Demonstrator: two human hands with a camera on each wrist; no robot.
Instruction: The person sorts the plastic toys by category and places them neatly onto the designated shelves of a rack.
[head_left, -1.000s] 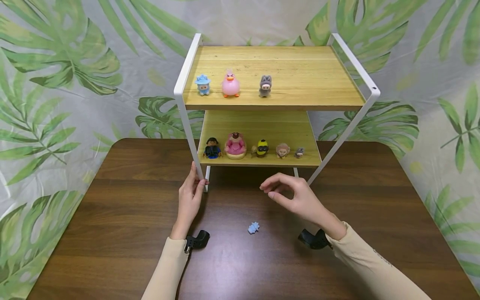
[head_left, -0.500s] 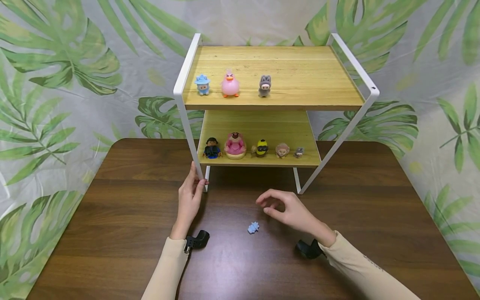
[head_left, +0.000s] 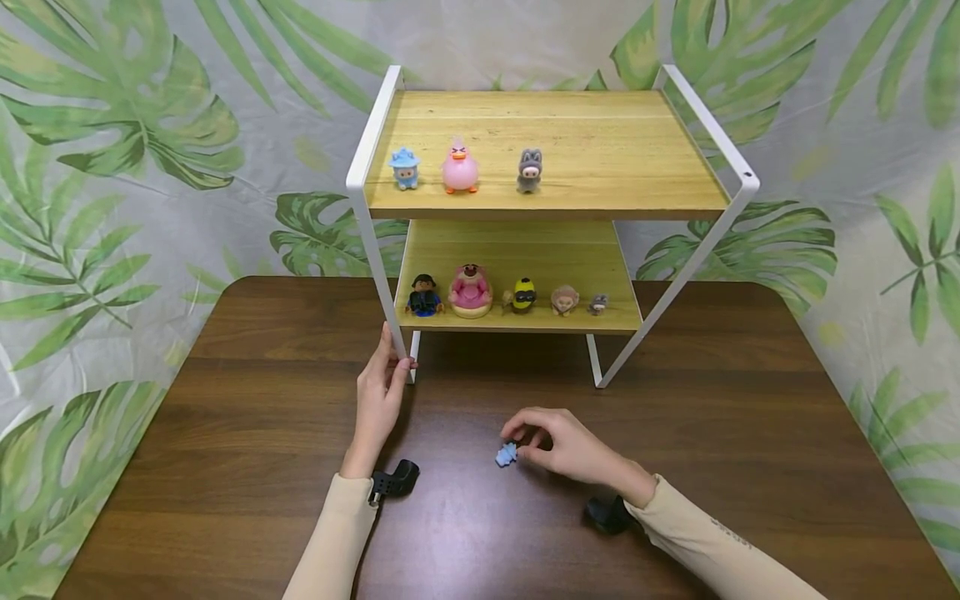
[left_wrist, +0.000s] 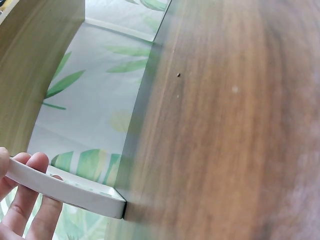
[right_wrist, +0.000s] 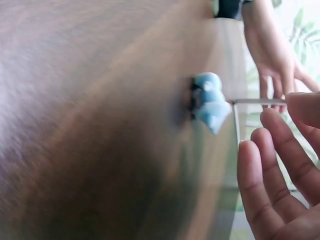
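Note:
My left hand [head_left: 379, 398] grips the white front left leg [head_left: 381, 279] of a two-tier shelf. In the left wrist view its fingers [left_wrist: 19, 207] and thumb sit on opposite sides of that leg. On the table, in front of the shelf, lies a small light-blue figurine [head_left: 506, 455] on its side. My right hand [head_left: 567, 447] hovers just to its right, thumb and fingertips apart beside it. The right wrist view shows a gap between the figurine [right_wrist: 209, 100] and the loosely bent fingers [right_wrist: 257, 185].
On the wooden top board [head_left: 600, 142] stand a blue-hatted figurine [head_left: 406, 169], a pink duck [head_left: 461, 169] and a grey figurine [head_left: 529, 172]. Several toys, including a pink bear [head_left: 471, 292], line the lower board's [head_left: 517, 246] front. The shelf stands on a dark wooden table [head_left: 225, 467].
My right hand has come down and toward me, from near the shelf's front right leg to the blue figurine. The left hand keeps its place on the leg, and the figurine lies where it was.

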